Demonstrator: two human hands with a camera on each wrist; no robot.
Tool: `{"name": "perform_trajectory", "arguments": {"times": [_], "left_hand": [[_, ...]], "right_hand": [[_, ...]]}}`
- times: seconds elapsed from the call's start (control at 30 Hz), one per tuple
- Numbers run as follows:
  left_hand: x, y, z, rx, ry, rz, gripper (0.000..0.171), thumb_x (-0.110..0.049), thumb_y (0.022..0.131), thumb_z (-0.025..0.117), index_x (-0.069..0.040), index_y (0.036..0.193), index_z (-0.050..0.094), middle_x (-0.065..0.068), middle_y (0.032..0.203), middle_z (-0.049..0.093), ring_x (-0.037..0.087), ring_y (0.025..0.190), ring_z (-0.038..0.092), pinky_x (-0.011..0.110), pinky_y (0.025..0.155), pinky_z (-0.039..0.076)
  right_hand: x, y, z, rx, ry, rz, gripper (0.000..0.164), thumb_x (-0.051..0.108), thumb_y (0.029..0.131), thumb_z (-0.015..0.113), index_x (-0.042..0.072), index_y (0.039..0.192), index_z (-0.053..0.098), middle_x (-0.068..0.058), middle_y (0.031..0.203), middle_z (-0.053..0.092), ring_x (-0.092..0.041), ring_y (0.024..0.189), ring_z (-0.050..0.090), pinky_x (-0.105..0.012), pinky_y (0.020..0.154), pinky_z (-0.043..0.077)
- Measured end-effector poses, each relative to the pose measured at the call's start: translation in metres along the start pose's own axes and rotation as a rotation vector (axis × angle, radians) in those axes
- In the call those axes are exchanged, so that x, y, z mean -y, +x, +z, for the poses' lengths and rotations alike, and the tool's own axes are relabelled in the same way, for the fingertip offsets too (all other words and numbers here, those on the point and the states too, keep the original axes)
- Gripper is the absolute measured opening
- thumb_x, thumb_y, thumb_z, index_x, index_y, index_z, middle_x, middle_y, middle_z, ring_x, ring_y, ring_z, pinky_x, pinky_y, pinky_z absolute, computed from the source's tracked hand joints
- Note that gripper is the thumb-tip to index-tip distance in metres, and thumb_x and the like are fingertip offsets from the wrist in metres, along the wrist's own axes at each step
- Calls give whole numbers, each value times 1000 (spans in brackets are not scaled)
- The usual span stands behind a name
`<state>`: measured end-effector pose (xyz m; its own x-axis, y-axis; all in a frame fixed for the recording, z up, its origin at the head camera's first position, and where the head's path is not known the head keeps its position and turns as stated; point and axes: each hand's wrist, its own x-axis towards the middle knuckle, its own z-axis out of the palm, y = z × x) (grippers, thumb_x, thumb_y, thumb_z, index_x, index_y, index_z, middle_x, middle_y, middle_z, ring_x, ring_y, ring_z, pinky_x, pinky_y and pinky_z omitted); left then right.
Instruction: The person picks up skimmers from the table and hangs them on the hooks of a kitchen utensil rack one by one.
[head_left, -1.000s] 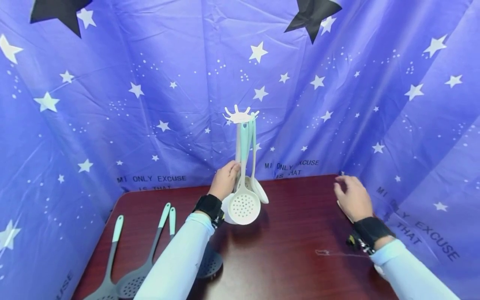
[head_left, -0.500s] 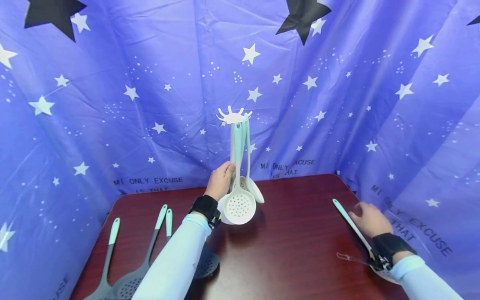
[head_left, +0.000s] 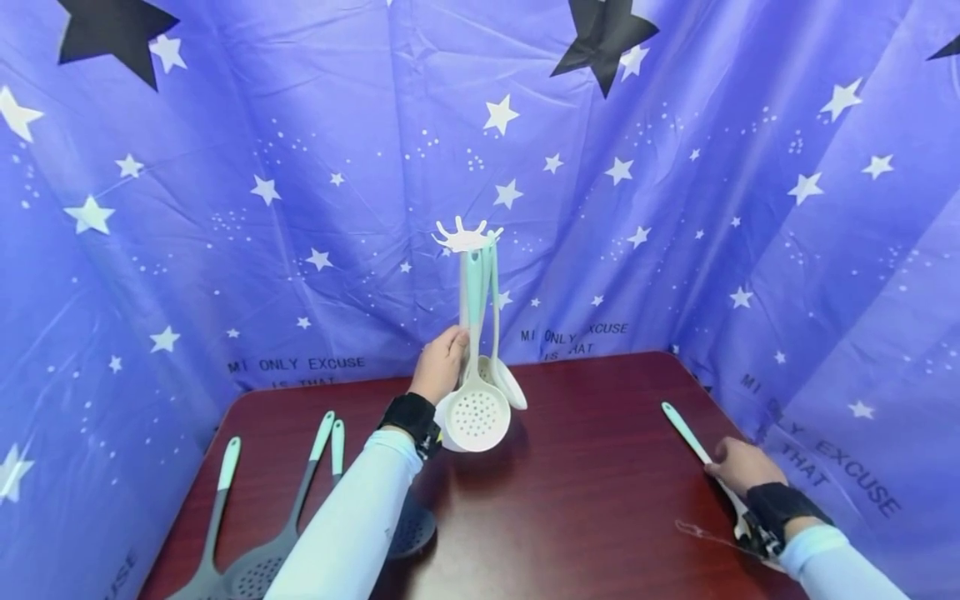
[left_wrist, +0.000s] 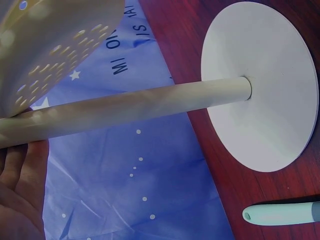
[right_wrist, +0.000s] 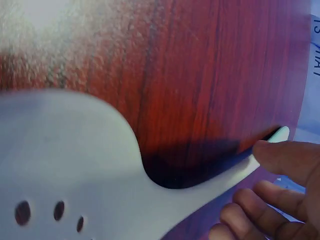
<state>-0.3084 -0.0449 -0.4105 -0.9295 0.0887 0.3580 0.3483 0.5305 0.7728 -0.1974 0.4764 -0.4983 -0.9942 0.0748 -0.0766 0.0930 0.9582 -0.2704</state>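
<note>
My left hand (head_left: 441,364) grips the pole (left_wrist: 130,109) of a white utensil stand with a round base (left_wrist: 267,127). Upward-curved hooks (head_left: 462,237) crown the stand. A white skimmer (head_left: 477,417) with a mint handle hangs in front, and a white ladle (head_left: 512,387) hangs to its right. On the table's right side lies a white turner (right_wrist: 65,165) with holes and a mint-tipped handle (head_left: 681,427). My right hand (head_left: 748,468) is at this handle, thumb touching it and the other fingers loosely bent beneath. Its head is mostly hidden by the right wrist in the head view.
Several dark grey utensils with mint handles, among them a perforated skimmer (head_left: 262,567) and another perforated head (head_left: 412,529), lie on the left of the red-brown table (head_left: 570,475). A clear strand (head_left: 693,529) lies near the right wrist. A blue star-patterned curtain (head_left: 390,183) surrounds the table.
My right hand has come down and nearer along the table's right side, and its thumb now reaches over the turner's handle. My left hand keeps its hold on the stand.
</note>
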Motion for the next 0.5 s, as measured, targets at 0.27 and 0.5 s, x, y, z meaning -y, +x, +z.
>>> {"name": "perform_trajectory", "arguments": {"times": [0.27,0.5], "left_hand": [[1,0,-1,5,-14,10,45,-54,108,38,-21,118,67,6,82,58,27,86,61,46,86,50],[4,2,1,-9,-15,28,44,-53,108,39,-21,117,68,5,86,62,26,87,62,46,86,50]], "right_hand": [[6,-4,6,10,-8,5,23,18,88,76,5,83,57,-7,73,57,-22,67,54,-42,62,45],[10,-2,6,-47,-10,-48,19,14,86,75,7,80,59,-4,71,59,-20,65,54,-41,61,46]]}}
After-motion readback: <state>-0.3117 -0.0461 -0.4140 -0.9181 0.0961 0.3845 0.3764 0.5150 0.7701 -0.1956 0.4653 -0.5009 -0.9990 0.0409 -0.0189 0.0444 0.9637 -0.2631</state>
